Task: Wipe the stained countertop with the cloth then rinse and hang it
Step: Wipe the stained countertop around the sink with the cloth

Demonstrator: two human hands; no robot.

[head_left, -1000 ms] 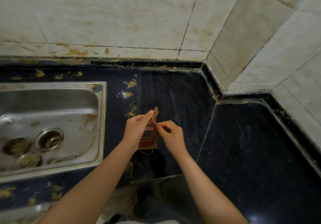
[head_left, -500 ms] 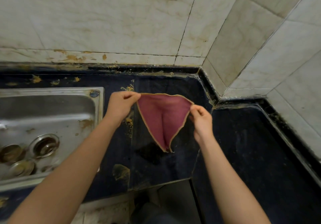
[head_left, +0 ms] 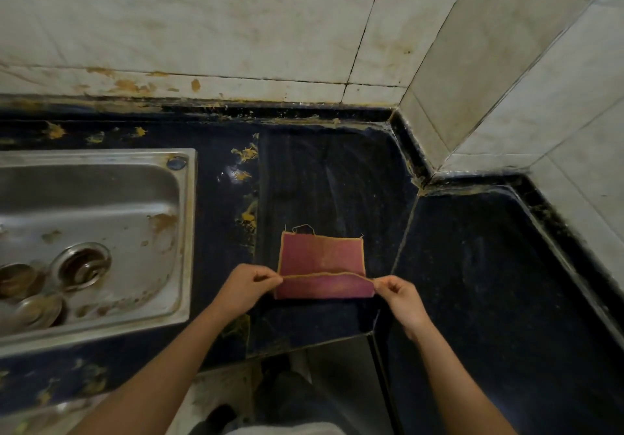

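While the metal sink (head_left: 188,232) is sitting off at the left, some yellow stains (head_left: 249,213) are showing just beside it on the dark countertop (head_left: 489,265). Next, the left hand (head_left: 244,287) is pinching 1 corner of the cloth (head_left: 322,257) with curled fingers. The cloth is lying on the countertop in the middle, between the 2 hands. Its near part is turned up and over, and the hands are holding that edge. At the right, the right hand (head_left: 401,299) is pinching the other corner the same way.

I am thinking this is a fold. To do it well, both hands should be moving together, so the held edge is going down straight and even on the far edge. Pulling the 2 corners apart a little should be stopping the cloth from bunching up. A neat pad should be rubbing better than a loose rag. The stains are sitting to the left of the cloth, so the wiping should be going that way.

The cloth is looking dark pink, with a thin yellow stitched edge all round. A loose thread is making a small loop at its far edge. It is looking thin, soft and floppy.
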